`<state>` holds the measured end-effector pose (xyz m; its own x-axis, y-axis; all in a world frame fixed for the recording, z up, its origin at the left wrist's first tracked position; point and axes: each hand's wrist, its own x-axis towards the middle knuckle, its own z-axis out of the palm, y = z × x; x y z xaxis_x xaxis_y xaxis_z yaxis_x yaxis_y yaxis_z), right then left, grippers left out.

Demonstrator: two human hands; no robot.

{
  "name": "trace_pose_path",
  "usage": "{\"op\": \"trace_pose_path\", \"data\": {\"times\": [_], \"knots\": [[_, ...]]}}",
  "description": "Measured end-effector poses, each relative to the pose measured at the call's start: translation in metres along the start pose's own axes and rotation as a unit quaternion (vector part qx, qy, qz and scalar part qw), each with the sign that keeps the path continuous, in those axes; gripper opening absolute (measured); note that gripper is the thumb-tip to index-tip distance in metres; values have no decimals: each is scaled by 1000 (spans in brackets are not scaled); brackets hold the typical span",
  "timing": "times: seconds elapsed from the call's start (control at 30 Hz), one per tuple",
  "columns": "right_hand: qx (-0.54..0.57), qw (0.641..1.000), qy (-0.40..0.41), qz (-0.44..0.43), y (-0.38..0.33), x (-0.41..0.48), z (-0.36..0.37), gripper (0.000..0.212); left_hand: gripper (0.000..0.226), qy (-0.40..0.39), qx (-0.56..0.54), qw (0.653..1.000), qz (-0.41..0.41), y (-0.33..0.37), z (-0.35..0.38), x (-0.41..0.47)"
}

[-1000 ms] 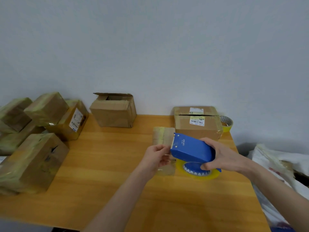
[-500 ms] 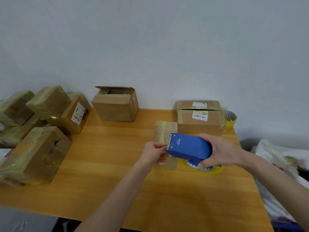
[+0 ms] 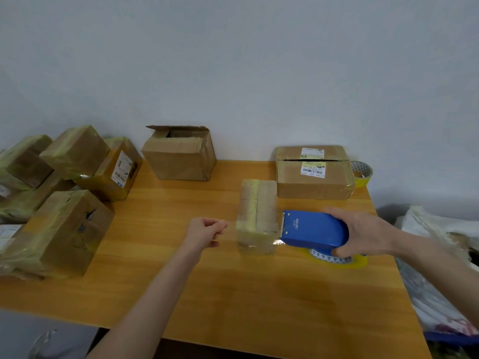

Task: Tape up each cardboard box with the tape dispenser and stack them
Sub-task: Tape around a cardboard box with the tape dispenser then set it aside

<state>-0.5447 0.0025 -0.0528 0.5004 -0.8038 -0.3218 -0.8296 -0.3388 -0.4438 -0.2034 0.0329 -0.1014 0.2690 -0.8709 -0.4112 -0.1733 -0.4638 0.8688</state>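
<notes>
Nearest on the wooden worktop (image 3: 233, 294), the left hand (image 3: 204, 230) has its grip pinched together, seemingly on the free end of a clear tape strip (image 3: 276, 242). The film is so thin that only a glint shows it. It will likely be light and limp, and it will stick to itself if let slack, so it is best kept taut and held at the very end.

The right hand (image 3: 363, 234) has its grip clamped over the back of the blue tape dispenser (image 3: 313, 230). The dispenser is hard plastic and easy to hold there, with its toothed blade facing the box. White lettering on its top looks like "deli".

Between the hands stands the small cardboard box (image 3: 256, 200), already banded with yellowish tape. It is probably light enough to slide under a pull, so it wants steadying.

Farther back are a labelled box (image 3: 313, 180) with barcode stickers too small to read, a spare tape roll (image 3: 363, 173) beside it, and an open box (image 3: 178, 159). At far left is a pile of taped boxes (image 3: 64, 229), one with an unreadable shipping label.
</notes>
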Motion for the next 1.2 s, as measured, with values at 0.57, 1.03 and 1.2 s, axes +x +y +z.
{"op": "trace_pose_path", "data": {"times": [0.57,1.03,1.2], "knots": [[1,996,-70,64,15,37,35,69,13,31,57,998,-12,-23,31,27],[41,994,-79,63,4,43,50,68,37,162,369,882,243,-22,15,12],[39,996,-66,44,-3,42,59,72,56,-25,462,803,375,-16,61,-21]]}}
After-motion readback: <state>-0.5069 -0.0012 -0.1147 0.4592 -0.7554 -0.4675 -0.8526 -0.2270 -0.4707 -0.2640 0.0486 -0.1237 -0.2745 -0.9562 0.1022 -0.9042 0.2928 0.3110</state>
